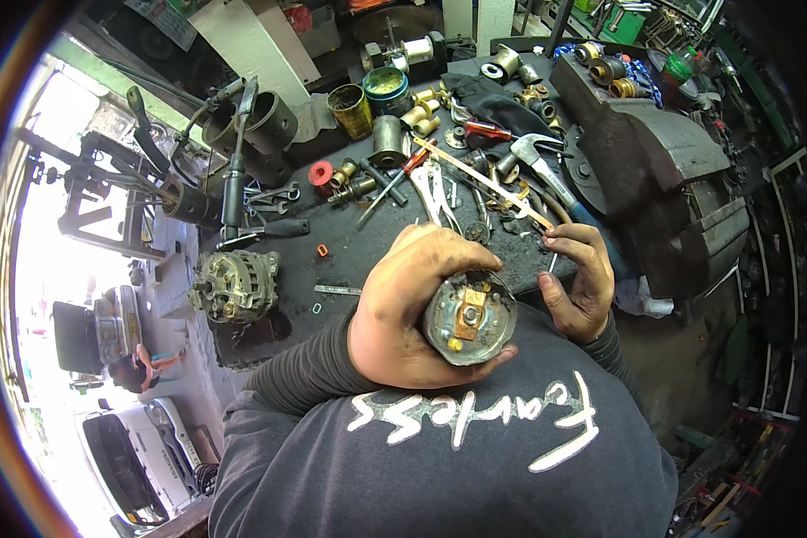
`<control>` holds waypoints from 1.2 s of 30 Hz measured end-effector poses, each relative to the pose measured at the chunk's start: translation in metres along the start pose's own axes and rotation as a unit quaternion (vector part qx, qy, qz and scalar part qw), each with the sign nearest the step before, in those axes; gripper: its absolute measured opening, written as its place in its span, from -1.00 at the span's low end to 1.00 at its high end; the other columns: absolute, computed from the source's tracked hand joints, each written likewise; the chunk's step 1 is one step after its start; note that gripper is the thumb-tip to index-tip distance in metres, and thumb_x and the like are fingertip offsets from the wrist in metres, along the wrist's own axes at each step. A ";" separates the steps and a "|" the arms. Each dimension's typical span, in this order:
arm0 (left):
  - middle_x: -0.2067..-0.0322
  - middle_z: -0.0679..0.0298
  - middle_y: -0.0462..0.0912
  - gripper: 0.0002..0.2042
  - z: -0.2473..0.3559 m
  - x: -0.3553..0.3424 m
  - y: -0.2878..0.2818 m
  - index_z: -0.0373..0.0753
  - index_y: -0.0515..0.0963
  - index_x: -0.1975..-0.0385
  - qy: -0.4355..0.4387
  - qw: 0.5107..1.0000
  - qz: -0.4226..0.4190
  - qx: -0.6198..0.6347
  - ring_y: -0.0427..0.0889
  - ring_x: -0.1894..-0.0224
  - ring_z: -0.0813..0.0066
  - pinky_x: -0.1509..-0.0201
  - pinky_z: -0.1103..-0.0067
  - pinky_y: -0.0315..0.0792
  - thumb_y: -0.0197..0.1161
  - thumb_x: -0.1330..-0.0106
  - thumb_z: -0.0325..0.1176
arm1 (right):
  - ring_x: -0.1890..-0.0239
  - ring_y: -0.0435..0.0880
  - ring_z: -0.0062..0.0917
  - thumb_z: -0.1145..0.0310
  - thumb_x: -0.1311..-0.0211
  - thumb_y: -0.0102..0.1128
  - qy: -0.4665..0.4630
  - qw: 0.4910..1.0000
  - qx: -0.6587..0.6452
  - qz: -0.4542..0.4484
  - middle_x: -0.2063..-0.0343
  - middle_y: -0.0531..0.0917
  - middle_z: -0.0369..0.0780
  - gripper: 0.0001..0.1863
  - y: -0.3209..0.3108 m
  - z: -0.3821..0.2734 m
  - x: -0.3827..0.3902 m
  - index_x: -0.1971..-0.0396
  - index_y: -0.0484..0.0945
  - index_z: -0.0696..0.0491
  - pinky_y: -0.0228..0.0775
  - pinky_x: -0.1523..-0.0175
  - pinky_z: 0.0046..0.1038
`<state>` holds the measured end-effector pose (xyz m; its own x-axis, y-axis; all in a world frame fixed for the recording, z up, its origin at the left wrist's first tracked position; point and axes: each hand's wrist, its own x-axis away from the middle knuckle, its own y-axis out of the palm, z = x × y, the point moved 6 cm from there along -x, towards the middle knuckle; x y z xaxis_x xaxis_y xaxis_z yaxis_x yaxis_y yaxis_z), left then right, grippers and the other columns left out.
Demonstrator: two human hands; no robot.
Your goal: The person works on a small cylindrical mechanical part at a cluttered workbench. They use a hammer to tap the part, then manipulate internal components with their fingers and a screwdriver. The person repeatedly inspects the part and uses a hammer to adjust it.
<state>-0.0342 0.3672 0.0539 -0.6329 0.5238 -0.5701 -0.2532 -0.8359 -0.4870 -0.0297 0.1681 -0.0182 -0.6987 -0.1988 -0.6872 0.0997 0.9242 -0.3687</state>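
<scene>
My left hand (394, 305) grips a round, dirty metal cylindrical part (462, 336) with its end facing up, showing a copper plate with a central nut and a small yellow terminal. My right hand (583, 282), to its right, has thumb and fingers curled around a thin metal rod (553, 262). A wooden stick (484, 179) lies just beyond that hand, beside a claw hammer (538, 166), locking pliers (430, 188) and red-handled screwdrivers (489, 130). An alternator (233, 287) sits at the bench's left edge.
The dark bench (309, 224) holds brass bushings (417, 115), tins (386, 85) and wrenches (273, 197). A vise-like tool (233, 188) stands left, a heavy dark machine (655, 179) right. Beyond the left edge are vehicles (134, 457) and a person (139, 363).
</scene>
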 end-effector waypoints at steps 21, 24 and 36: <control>0.27 0.15 0.61 -0.36 -0.025 0.023 0.015 -0.41 0.36 0.00 -0.209 0.873 0.044 0.437 0.62 0.16 0.48 0.02 0.58 0.48 0.48 0.10 -0.32 | 0.29 0.60 -0.34 0.59 0.04 0.26 0.003 0.999 -0.023 -0.032 0.34 0.59 -0.07 -0.74 0.002 -0.007 0.000 0.27 0.53 0.25 0.43 0.15 -0.42; 0.27 0.16 0.60 -0.37 -0.028 0.022 0.013 -0.41 0.36 0.00 -0.215 0.868 0.049 0.446 0.61 0.16 0.48 0.01 0.58 0.48 0.47 0.09 -0.33 | 0.31 0.60 -0.34 0.57 0.02 0.26 0.029 0.998 -0.036 -0.048 0.38 0.60 -0.08 -0.78 0.008 -0.005 -0.002 0.31 0.54 0.24 0.42 0.17 -0.42; 0.19 0.08 0.50 -0.28 -0.032 0.017 0.000 -0.39 0.30 0.00 -0.153 0.960 0.042 0.229 0.60 0.09 0.36 0.01 0.51 0.47 0.58 0.14 -0.28 | 0.18 0.62 -0.46 0.37 -0.25 0.15 0.218 0.905 -0.262 -0.255 0.29 0.63 -0.13 -0.76 0.064 0.015 -0.001 0.19 0.57 0.22 0.42 0.03 -0.45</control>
<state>-0.0216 0.3816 0.0236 -0.8333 0.4366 -0.3392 -0.4420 -0.8946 -0.0657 -0.0118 0.2224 -0.0505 -0.7830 -0.6018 -0.1570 -0.5851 0.7984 -0.1422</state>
